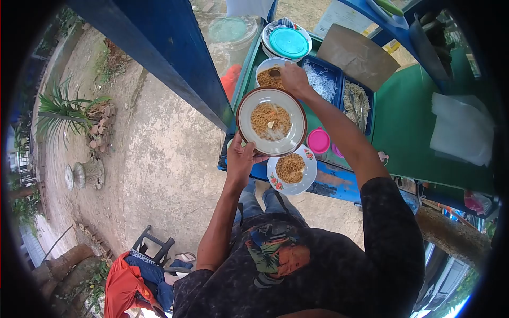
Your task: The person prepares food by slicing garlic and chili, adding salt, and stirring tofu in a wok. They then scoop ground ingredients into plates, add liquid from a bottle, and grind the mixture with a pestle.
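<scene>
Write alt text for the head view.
A person's left hand holds a brown-rimmed plate of brown crumbly food over a stall counter while the right hand reaches into a white bowl of similar food. A floral plate with another portion sits at the counter's edge beside a pink lid.

The plate (pixel 293 132) is round and white with a brown rim. It is held level in the air from below by the left hand (pixel 241 159), just in front of the counter edge. On it lies a heap of brown crumbs (pixel 263 116) with a small pale bit in the middle. The bowl (pixel 265 62), white and partly filled with the same brown crumbs, stands on the counter just beyond the plate, with the right hand (pixel 294 78) at its rim.
</scene>
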`<act>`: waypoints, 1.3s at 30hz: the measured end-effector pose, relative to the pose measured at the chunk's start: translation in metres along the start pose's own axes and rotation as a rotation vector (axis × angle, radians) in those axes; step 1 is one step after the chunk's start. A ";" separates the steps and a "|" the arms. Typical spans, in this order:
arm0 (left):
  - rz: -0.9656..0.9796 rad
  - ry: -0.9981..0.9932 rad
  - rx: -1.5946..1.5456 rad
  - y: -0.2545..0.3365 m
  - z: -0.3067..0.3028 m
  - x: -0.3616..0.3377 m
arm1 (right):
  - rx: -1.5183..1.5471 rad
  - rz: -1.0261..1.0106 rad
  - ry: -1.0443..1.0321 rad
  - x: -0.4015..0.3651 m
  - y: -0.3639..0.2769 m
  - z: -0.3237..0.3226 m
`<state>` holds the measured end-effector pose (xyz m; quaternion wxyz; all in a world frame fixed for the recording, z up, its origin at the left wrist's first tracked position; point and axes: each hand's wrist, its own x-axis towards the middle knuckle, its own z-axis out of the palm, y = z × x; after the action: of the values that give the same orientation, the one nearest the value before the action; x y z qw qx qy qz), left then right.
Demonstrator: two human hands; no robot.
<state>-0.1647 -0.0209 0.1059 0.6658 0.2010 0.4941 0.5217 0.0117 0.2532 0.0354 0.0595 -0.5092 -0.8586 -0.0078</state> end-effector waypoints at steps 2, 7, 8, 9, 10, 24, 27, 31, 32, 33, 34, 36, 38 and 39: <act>-0.022 0.025 0.021 0.000 -0.004 -0.005 | 0.187 0.177 -0.157 0.001 -0.008 0.008; 0.011 0.020 0.014 -0.002 -0.012 -0.010 | 0.292 0.322 -0.257 0.003 0.004 0.030; 0.015 0.021 0.009 -0.002 -0.012 -0.010 | 0.304 0.285 -0.294 0.006 0.019 0.050; 0.019 0.021 0.005 -0.002 -0.012 -0.010 | 0.315 0.248 -0.330 0.008 0.019 0.046; 0.021 0.019 0.003 -0.001 -0.013 -0.009 | 0.312 0.247 -0.329 0.008 0.020 0.041; 0.023 0.005 -0.025 0.000 -0.005 -0.006 | 0.626 0.472 -0.498 0.003 0.049 -0.026; 0.021 0.000 -0.039 -0.003 -0.002 -0.001 | 0.742 0.397 -0.377 -0.008 0.060 -0.050; 0.010 -0.010 -0.061 -0.005 0.006 0.014 | 0.780 0.540 -0.307 -0.029 0.049 -0.107; 0.019 -0.018 -0.073 -0.005 0.009 0.018 | 0.779 0.539 -0.312 -0.037 0.045 -0.114; 0.026 -0.027 -0.085 -0.005 0.010 0.021 | 0.733 0.428 -0.250 -0.047 0.042 -0.118; 0.023 -0.024 -0.087 -0.005 0.012 0.024 | 0.685 0.318 -0.188 -0.058 0.037 -0.121; 0.028 -0.031 -0.099 -0.005 0.015 0.030 | 0.560 0.054 -0.012 -0.083 0.016 -0.123; 0.034 -0.027 -0.100 -0.003 0.018 0.030 | 0.439 -0.021 0.165 -0.094 -0.001 -0.124; 0.042 -0.019 -0.103 -0.003 0.018 0.030 | 0.449 -0.004 0.215 -0.090 0.002 -0.123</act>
<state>-0.1482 0.0092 0.0982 0.6687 0.1820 0.4559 0.5584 0.0673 0.1663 0.1473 0.2623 -0.4777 -0.8285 0.1287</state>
